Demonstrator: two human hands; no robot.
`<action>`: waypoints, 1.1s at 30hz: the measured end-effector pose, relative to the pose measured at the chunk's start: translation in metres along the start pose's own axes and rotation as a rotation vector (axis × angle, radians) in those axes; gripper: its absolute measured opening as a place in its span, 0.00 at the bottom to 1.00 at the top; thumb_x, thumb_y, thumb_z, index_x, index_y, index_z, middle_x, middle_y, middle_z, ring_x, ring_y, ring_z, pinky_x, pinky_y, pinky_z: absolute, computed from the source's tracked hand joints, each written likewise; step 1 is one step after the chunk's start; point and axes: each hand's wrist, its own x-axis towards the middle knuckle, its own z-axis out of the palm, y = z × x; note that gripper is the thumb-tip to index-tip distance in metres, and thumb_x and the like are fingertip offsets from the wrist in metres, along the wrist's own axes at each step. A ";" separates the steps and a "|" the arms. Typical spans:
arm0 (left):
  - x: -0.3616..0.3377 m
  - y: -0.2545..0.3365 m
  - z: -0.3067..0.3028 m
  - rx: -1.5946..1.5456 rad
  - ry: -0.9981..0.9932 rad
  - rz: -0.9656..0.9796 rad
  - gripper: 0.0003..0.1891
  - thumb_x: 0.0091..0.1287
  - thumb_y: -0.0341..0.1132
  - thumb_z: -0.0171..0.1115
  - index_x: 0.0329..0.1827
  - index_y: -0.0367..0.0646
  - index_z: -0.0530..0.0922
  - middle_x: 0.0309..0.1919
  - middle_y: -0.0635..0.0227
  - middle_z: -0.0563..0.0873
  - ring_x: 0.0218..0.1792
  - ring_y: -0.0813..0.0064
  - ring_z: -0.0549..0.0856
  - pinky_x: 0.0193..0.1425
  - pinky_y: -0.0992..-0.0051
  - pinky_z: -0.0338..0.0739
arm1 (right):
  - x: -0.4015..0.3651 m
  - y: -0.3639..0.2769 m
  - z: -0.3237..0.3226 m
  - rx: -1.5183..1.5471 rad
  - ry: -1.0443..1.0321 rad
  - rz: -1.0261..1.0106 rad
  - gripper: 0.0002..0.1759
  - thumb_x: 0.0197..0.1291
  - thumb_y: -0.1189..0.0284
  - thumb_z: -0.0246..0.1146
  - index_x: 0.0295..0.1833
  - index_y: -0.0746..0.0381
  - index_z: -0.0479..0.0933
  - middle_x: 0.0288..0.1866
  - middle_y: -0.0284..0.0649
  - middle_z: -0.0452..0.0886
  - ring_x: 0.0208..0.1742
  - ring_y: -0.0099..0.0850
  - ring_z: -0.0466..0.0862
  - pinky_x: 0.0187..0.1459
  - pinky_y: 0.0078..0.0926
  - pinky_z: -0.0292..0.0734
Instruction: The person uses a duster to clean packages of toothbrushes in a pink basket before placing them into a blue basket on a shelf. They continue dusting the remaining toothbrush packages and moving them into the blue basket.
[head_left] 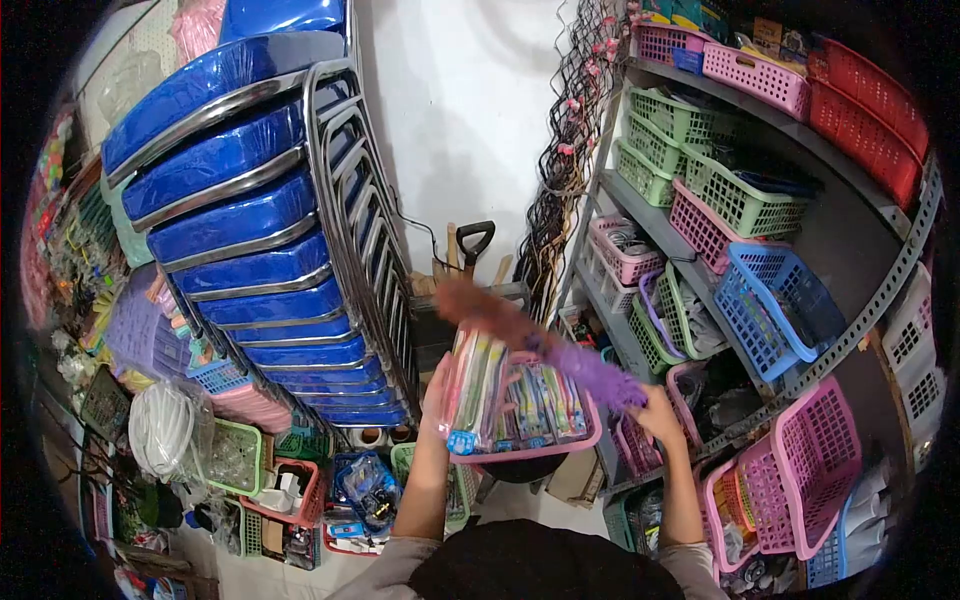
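Note:
My left hand (436, 394) is closed at the left side of a bundle of clear packets (478, 390) that look like packaged toothbrushes. Its fingers are mostly hidden behind them. These packets lean over the left part of a pink plastic basket (596, 418), where more coloured packets (545, 402) stand in a row. My right hand (656, 416) grips the purple end of a fluffy duster (595, 374). The duster's brown end stretches left above the basket, slightly blurred.
Stacked blue chairs (270, 262) rise on the left. Grey shelves (655, 222) with green, pink and blue baskets stand on the right. A black-handled tool (475, 240) leans by the white wall. Filled baskets (290, 490) crowd the floor at lower left, pink baskets (815, 470) at lower right.

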 end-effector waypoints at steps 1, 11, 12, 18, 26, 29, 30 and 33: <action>0.002 0.000 -0.002 -0.015 0.001 -0.006 0.34 0.68 0.58 0.43 0.71 0.46 0.57 0.68 0.55 0.62 0.67 0.41 0.59 0.58 0.32 0.58 | 0.002 -0.002 0.001 0.039 0.114 0.031 0.19 0.44 0.76 0.65 0.47 0.65 0.77 0.36 0.51 0.82 0.34 0.32 0.83 0.41 0.28 0.75; 0.002 -0.010 -0.025 0.232 0.098 0.128 0.28 0.70 0.52 0.40 0.68 0.45 0.61 0.62 0.58 0.71 0.61 0.54 0.70 0.66 0.52 0.63 | -0.010 0.020 0.039 0.058 -0.251 0.017 0.22 0.42 0.79 0.66 0.48 0.68 0.76 0.34 0.43 0.83 0.34 0.25 0.80 0.43 0.24 0.74; -0.002 -0.016 -0.028 0.535 0.386 0.314 0.26 0.70 0.49 0.43 0.67 0.43 0.62 0.59 0.57 0.74 0.58 0.55 0.73 0.64 0.51 0.65 | -0.007 0.027 0.050 0.060 -0.256 0.025 0.22 0.42 0.79 0.66 0.48 0.68 0.76 0.34 0.43 0.83 0.34 0.25 0.80 0.43 0.24 0.74; -0.002 -0.026 -0.030 0.012 0.093 0.025 0.29 0.70 0.47 0.43 0.69 0.41 0.56 0.64 0.50 0.66 0.62 0.41 0.68 0.59 0.42 0.66 | 0.011 0.028 0.129 0.254 0.205 0.122 0.24 0.48 0.74 0.67 0.52 0.70 0.72 0.42 0.45 0.82 0.43 0.34 0.81 0.48 0.29 0.73; -0.009 -0.040 -0.060 -0.037 0.158 -0.011 0.28 0.69 0.48 0.43 0.70 0.46 0.57 0.63 0.51 0.67 0.62 0.45 0.68 0.60 0.44 0.67 | 0.033 0.088 0.257 -0.125 0.089 0.525 0.22 0.50 0.61 0.66 0.42 0.68 0.76 0.37 0.52 0.81 0.40 0.48 0.81 0.44 0.43 0.75; -0.013 -0.040 -0.054 -0.011 0.174 -0.009 0.29 0.69 0.48 0.44 0.69 0.44 0.57 0.62 0.48 0.69 0.61 0.45 0.70 0.59 0.45 0.68 | 0.026 0.118 0.296 -0.303 0.080 0.568 0.21 0.49 0.62 0.66 0.42 0.68 0.75 0.37 0.54 0.80 0.40 0.50 0.81 0.44 0.45 0.76; -0.014 -0.040 -0.052 -0.005 0.166 0.012 0.29 0.68 0.48 0.45 0.69 0.44 0.57 0.61 0.47 0.69 0.61 0.45 0.70 0.59 0.45 0.68 | 0.022 0.125 0.303 -0.393 0.141 0.523 0.22 0.48 0.62 0.67 0.43 0.68 0.73 0.38 0.56 0.79 0.40 0.52 0.80 0.44 0.46 0.76; -0.015 -0.040 -0.045 0.011 0.126 0.023 0.30 0.68 0.48 0.45 0.69 0.43 0.57 0.61 0.46 0.68 0.61 0.45 0.70 0.60 0.47 0.69 | 0.019 0.114 0.287 -0.187 0.044 0.663 0.27 0.50 0.61 0.65 0.50 0.69 0.69 0.49 0.58 0.76 0.49 0.54 0.77 0.48 0.46 0.73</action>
